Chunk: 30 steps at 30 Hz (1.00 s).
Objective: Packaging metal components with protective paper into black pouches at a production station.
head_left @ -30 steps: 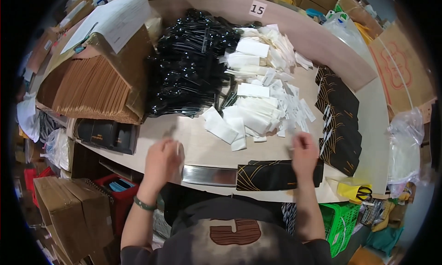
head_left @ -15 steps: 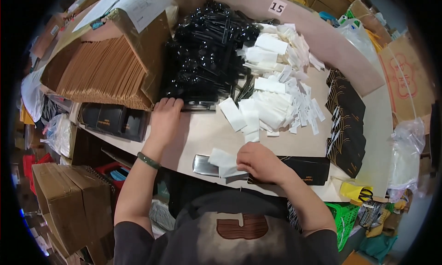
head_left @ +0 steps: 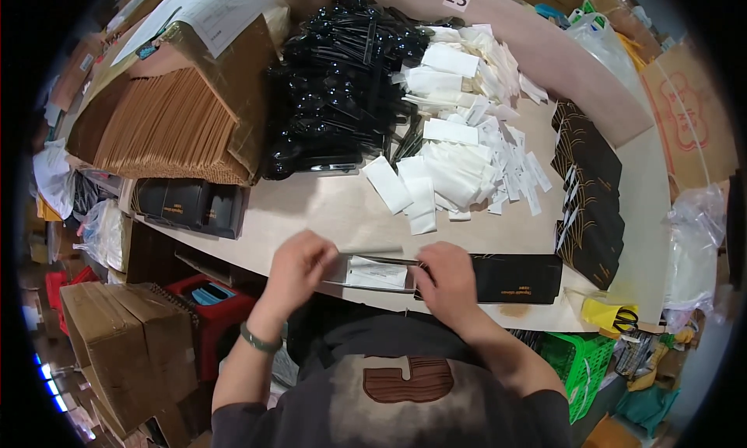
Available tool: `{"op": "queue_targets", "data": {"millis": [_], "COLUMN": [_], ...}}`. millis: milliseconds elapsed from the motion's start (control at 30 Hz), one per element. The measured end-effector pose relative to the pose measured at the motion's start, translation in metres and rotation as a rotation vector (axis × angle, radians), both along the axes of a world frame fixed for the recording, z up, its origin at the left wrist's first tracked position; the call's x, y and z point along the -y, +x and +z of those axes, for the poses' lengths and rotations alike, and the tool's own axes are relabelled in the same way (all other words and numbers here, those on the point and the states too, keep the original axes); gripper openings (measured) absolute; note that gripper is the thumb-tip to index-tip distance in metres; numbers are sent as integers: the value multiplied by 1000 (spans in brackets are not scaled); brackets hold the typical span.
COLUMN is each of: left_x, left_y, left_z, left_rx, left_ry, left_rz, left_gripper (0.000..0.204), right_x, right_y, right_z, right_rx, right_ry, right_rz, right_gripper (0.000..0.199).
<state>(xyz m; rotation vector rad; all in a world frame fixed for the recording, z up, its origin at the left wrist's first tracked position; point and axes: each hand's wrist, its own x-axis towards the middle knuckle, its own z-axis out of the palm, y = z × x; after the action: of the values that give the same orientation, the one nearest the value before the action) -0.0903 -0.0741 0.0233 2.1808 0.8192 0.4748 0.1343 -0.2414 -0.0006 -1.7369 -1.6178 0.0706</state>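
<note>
A narrow, shallow tray (head_left: pixel 356 286) with a thin rim lies at the table's near edge between my hands. In it rests a white paper slip (head_left: pixel 377 272) with small print. My left hand (head_left: pixel 299 271), slightly blurred, is closed with bent fingers at the tray's left end. At the right end my right hand (head_left: pixel 450 283) grips the tray, thumb by the rim. A flat black box (head_left: pixel 515 278) with gold lettering lies right beside that hand; whether it joins the tray is hidden.
Behind stand a carton of brown sleeves (head_left: pixel 175 129), a heap of glossy black wrapped utensils (head_left: pixel 334 90), and piled white paper packets (head_left: pixel 455 172). Black boxes lean in a row at right (head_left: pixel 587 191); more black boxes (head_left: pixel 187 204) lie left. Yellow-wrapped scissors (head_left: pixel 622 319) sit at the right corner.
My left hand has come back from the black heap to the tray's left end. The white papers my right hand held are out of its fingers; a slip now lies in the tray.
</note>
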Motion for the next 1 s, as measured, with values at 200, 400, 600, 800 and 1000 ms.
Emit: {"op": "queue_targets", "data": {"millis": [200, 400, 600, 800, 1000], "left_x": [27, -115, -194, -187, -41], "left_y": [30, -9, -47, -74, -90], "left_z": [-2, 82, 71, 73, -32], "left_rx": [26, -84, -425, -68, 391], "left_ry": [466, 722, 488, 646, -155], "left_rz": [-192, 548, 395, 633, 525], "left_gripper": [14, 13, 21, 26, 14], "right_x": [15, 24, 27, 31, 31], "right_y": [1, 5, 2, 20, 26], "right_z": [-13, -17, -11, 9, 1], "right_rx": [350, 359, 328, 82, 184], "right_ry": [-134, -201, -204, -299, -334], "right_rz": [491, 405, 386, 361, 337], "right_gripper": [43, 44, 43, 44, 51]}}
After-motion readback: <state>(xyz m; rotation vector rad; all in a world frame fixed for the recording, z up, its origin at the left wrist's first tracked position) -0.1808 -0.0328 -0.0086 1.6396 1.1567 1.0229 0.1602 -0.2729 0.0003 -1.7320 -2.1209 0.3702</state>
